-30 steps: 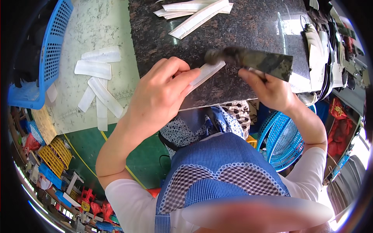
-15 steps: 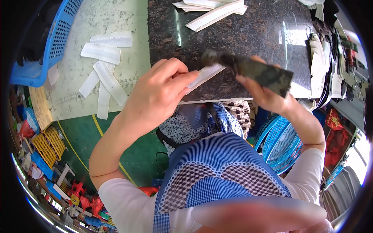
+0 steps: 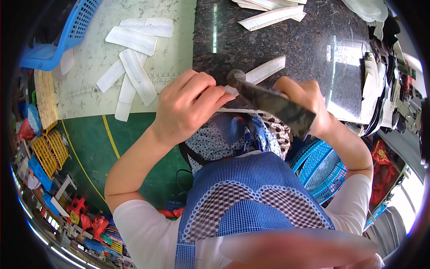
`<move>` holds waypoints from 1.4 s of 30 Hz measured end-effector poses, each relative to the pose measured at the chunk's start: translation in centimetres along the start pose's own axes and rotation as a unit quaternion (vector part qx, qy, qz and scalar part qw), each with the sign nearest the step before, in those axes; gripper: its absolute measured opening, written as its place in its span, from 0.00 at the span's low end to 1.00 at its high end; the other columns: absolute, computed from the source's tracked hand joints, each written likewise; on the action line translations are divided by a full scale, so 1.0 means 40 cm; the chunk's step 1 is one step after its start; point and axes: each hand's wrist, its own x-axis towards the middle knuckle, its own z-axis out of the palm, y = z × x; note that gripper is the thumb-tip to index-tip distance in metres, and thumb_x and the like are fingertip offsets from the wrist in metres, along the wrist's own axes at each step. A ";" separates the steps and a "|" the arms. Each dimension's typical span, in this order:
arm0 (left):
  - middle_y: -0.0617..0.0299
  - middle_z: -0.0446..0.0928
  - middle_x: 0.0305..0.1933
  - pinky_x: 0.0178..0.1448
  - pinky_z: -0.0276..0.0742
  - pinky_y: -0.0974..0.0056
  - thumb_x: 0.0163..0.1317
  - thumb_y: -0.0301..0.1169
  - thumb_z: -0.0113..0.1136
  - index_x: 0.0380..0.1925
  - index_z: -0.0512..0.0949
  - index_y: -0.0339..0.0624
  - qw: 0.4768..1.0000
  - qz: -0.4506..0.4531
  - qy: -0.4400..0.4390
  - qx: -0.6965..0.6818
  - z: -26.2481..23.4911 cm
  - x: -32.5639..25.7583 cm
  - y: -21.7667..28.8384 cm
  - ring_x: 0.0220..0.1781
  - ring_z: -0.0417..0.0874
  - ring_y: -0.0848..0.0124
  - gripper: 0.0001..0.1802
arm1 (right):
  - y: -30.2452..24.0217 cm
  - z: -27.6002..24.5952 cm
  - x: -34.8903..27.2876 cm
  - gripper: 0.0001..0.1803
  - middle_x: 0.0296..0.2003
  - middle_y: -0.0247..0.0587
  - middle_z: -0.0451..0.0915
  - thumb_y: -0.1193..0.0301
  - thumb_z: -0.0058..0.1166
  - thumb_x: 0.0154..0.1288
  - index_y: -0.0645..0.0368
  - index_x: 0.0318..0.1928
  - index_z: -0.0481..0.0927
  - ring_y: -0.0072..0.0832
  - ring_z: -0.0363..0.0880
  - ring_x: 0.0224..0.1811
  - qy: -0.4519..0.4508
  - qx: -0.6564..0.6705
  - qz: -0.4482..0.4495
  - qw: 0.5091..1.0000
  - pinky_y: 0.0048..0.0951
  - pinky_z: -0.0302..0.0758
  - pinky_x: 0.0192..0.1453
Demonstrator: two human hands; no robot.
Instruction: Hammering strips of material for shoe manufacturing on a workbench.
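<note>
The white strip (image 3: 269, 69) now reaches farther past the left hand (image 3: 190, 101), whose grip pinches its near end over the stone desk (image 3: 251, 47); thus the hammer (image 3: 277, 101), which the right hand (image 3: 308, 95) grips, is at its nearer part.

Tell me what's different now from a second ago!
The dark tool's round end came closer to the left hand's fingertips, and its wide end swung toward the body. More of the white strip shows past those fingers. The view shifted, so the loose strips appear farther right and up. The left hand still holds its strip, the right hand the tool.
</note>
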 end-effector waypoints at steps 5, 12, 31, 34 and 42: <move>0.62 0.76 0.30 0.28 0.74 0.64 0.36 0.23 0.78 0.27 0.82 0.37 0.999 0.028 0.023 0.028 0.008 -0.013 -0.006 0.29 0.78 0.65 0.15 | -0.009 0.007 0.008 0.09 0.18 0.42 0.75 0.70 0.62 0.63 0.59 0.37 0.75 0.40 0.80 0.18 0.015 0.005 -0.025 1.000 0.38 0.73 0.21; 0.67 0.72 0.26 0.28 0.73 0.69 0.50 0.34 0.74 0.21 0.77 0.44 0.993 0.067 0.049 0.082 0.013 -0.018 -0.010 0.27 0.75 0.72 0.13 | -0.025 0.019 0.018 0.10 0.18 0.42 0.75 0.70 0.63 0.62 0.60 0.37 0.75 0.42 0.79 0.19 -0.009 -0.030 -0.019 0.999 0.39 0.74 0.22; 0.72 0.68 0.16 0.20 0.64 0.68 0.51 0.30 0.75 0.40 0.86 0.42 0.999 0.031 0.002 0.036 0.022 -0.048 0.033 0.16 0.70 0.75 0.15 | 0.021 0.017 0.045 0.09 0.24 0.40 0.77 0.73 0.68 0.61 0.63 0.38 0.81 0.19 0.70 0.19 0.064 -0.046 0.161 0.984 0.26 0.67 0.23; 0.72 0.69 0.16 0.19 0.64 0.68 0.52 0.32 0.75 0.44 0.87 0.44 0.999 0.031 0.000 0.019 -0.010 -0.034 0.024 0.16 0.70 0.75 0.17 | 0.022 0.023 0.055 0.08 0.25 0.28 0.78 0.77 0.65 0.64 0.59 0.34 0.77 0.10 0.66 0.23 0.167 0.067 0.149 0.972 0.19 0.64 0.24; 0.61 0.78 0.44 0.52 0.76 0.59 0.59 0.24 0.66 0.46 0.86 0.50 0.979 -0.100 -0.004 0.178 -0.179 0.006 -0.236 0.46 0.78 0.63 0.14 | 0.064 -0.058 0.107 0.17 0.25 0.23 0.67 0.76 0.62 0.68 0.63 0.55 0.77 0.11 0.69 0.24 0.238 0.067 0.166 0.955 0.16 0.66 0.27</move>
